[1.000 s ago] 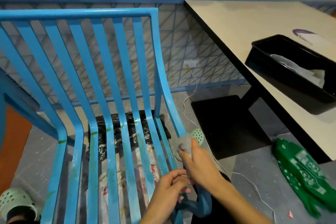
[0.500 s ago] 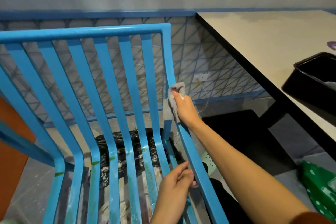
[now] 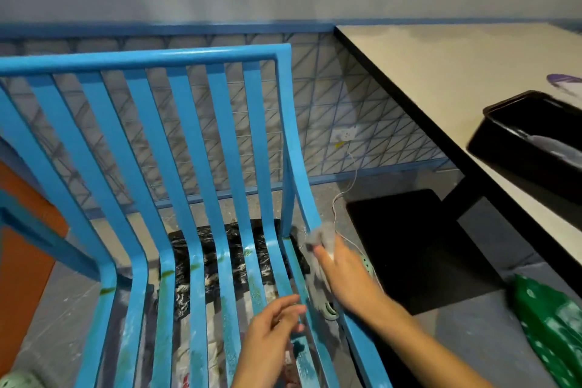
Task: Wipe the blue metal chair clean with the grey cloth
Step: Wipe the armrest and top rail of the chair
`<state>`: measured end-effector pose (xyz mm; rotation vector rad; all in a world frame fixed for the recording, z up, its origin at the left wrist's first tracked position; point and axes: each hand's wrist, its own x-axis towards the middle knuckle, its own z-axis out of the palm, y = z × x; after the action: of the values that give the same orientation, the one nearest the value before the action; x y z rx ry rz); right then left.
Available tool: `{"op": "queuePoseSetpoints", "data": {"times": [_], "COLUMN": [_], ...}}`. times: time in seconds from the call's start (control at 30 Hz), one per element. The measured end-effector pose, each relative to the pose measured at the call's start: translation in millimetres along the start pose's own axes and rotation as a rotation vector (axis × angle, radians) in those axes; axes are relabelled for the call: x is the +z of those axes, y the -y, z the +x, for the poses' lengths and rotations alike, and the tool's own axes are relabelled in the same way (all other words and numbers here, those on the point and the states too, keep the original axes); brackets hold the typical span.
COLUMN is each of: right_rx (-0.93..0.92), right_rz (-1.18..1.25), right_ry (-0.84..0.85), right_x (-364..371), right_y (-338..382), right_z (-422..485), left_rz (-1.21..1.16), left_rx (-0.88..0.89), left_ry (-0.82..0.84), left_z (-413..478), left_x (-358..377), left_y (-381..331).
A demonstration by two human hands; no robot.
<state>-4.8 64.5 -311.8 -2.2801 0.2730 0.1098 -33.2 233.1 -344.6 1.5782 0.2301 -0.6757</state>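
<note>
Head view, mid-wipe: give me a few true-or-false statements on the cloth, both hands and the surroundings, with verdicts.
1. The right hand holds the grey cloth against the blue chair's right side rail. True.
2. The left hand grips a second cloth. False: it holds nothing, fingers loosely curled over the seat slats.
3. The black tray sits on the floor. False: it sits on the table.
4. Green smears show on the seat slats near the bend. True.
</note>
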Motion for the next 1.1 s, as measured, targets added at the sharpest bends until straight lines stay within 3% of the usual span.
{"op": "queuePoseSetpoints", "data": {"times": [0.1,0.2,0.3,0.47,0.63,0.8,0.93,1.1], "right_rx": [0.081,0.105,0.021,-0.063,-0.066,-0.083,-0.147,-0.323], "right_rz": [-0.218,-0.275,-0.470,-0.492,-0.464,-0.354,-0.215,0.093], "right_ry": [0.013,0.058,0.104,0.109,0.066,-0.020,-0.164,-0.320], "right_x": [7,15,15,13,11,11,10,-10], "right_y": [-22,-26,-19,-21,-14,16,36,66], "right_z": [-53,-96,-137,-156,-84,24,106,187], "left_rz": [0.030,0.074,0.093,0.134,0.255,0.451,0.632,0.850], "left_rx": [0.046,0.078,0.099,0.115,0.185,0.342,0.623,1.070], "left_ry": [-0.017,-0.009,0.005,0.009,0.002,-0.052,-0.178,-0.492], "left_z": [-11,-22,-37,-53,-36,10,59,104], "left_x": [-2,2,8,10,-1,-15,-32,-69], "left_y": [-5,-6,-1,2,-21,-87,-174,-298]}}
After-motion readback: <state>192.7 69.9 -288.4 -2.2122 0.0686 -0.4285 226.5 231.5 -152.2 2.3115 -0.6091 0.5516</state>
